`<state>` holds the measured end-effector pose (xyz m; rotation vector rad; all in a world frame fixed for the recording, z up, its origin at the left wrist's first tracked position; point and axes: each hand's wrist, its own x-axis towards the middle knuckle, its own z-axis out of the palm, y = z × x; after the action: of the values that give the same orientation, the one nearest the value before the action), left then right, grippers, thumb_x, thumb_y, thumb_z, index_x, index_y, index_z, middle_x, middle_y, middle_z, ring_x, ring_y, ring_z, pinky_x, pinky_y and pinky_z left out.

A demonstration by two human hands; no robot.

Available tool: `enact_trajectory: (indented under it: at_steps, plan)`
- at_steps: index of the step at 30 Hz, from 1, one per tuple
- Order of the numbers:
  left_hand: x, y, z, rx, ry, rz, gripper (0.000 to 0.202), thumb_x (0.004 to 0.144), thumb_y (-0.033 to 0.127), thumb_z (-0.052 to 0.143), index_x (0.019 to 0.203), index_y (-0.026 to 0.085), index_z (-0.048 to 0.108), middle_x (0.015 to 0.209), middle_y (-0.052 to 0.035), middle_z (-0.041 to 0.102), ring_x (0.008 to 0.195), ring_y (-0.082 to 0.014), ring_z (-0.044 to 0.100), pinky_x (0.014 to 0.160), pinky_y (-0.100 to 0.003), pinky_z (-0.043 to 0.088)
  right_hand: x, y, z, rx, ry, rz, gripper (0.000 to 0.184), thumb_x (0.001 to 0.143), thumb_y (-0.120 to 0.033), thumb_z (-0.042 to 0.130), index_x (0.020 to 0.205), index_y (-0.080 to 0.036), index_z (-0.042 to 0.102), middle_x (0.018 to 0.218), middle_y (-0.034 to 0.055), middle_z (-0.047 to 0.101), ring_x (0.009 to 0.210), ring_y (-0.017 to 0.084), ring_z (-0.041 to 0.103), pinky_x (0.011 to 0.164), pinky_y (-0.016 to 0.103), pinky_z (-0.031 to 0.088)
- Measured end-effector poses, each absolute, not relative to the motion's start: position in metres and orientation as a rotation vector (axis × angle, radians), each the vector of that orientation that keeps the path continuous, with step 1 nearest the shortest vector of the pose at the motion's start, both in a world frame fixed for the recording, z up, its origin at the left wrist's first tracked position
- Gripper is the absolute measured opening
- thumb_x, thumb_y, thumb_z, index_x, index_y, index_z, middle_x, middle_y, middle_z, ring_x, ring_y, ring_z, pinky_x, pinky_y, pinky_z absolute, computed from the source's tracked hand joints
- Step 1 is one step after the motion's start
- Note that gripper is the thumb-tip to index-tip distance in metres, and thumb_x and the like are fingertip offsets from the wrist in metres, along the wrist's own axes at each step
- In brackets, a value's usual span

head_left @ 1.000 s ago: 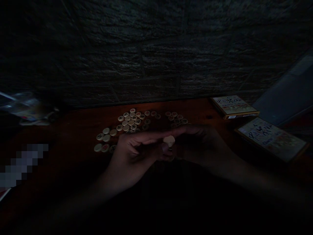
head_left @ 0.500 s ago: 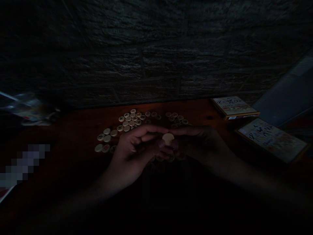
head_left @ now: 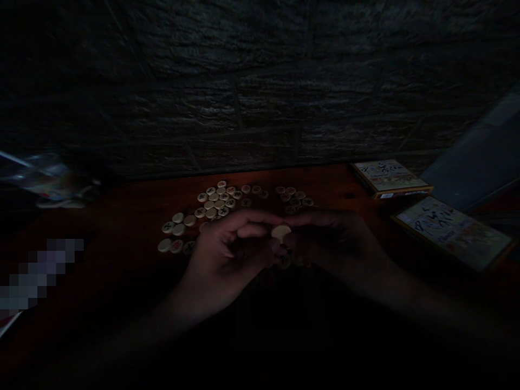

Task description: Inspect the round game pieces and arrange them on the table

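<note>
Between my fingertips is a pale round Chinese chess piece (head_left: 281,233), its plain side facing me. My left hand (head_left: 231,252) pinches it from the left, fingers curled and thumb against its lower edge. From the other side my right hand (head_left: 341,244) closes on the same piece, its fingers dim in shadow. Beyond and beside the left hand, several chess pieces (head_left: 219,205) lie scattered on the wooden table (head_left: 134,216), some showing red or black characters, others blank. A smaller group of pieces (head_left: 299,195) lies behind my right hand. Darkness hides what is below my hands.
Two flat game boxes (head_left: 390,176) with printed lids lie at the right. A clear plastic cup with a straw (head_left: 51,181) is at the far left, above a pixelated object (head_left: 38,281). The dark stone-block wall (head_left: 268,108) rises behind the table.
Both hands stay together on the piece. It has tilted and shifted very slightly to the right, and my left thumb has slid a little lower.
</note>
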<state>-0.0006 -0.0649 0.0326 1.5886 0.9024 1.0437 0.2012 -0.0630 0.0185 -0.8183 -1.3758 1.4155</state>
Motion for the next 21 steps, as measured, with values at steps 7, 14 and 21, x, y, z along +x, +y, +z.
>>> enact_trajectory:
  at_steps: [7,14,21]
  plan:
    - [0.0015,-0.0680,0.0313,1.826,0.968,1.075,0.016,0.088,0.013,0.076,0.102,0.020,0.077,0.092,-0.0003,0.083,0.082,-0.0134,0.079,0.075,-0.019,0.060,0.2010,-0.0633,0.0148,-0.832,-1.402,1.354,0.017,0.076,-0.015,0.089,0.091,-0.020,0.082,0.082,-0.0008,0.082,0.073,0.011,0.077,0.069,0.017,0.060]
    - [0.0018,-0.0701,0.0311,1.727,0.979,1.087,0.013,0.088,0.016,0.078,0.099,0.022,0.080,0.089,0.0012,0.084,0.079,-0.0126,0.079,0.074,-0.017,0.062,0.1993,-0.0663,0.0227,-0.767,-1.421,1.371,0.017,0.079,-0.007,0.085,0.084,-0.024,0.083,0.070,-0.0075,0.076,0.067,0.004,0.072,0.064,0.008,0.054]
    - [0.0021,-0.0659,0.0328,1.418,0.905,1.020,0.012,0.095,0.023,0.073,0.105,0.020,0.079,0.087,-0.0016,0.083,0.077,-0.0165,0.081,0.071,-0.022,0.067,0.1989,-0.0649,0.0131,-0.848,-1.415,1.299,0.019,0.078,-0.017,0.087,0.095,-0.025,0.082,0.087,-0.0033,0.082,0.077,0.009,0.077,0.070,0.014,0.060]
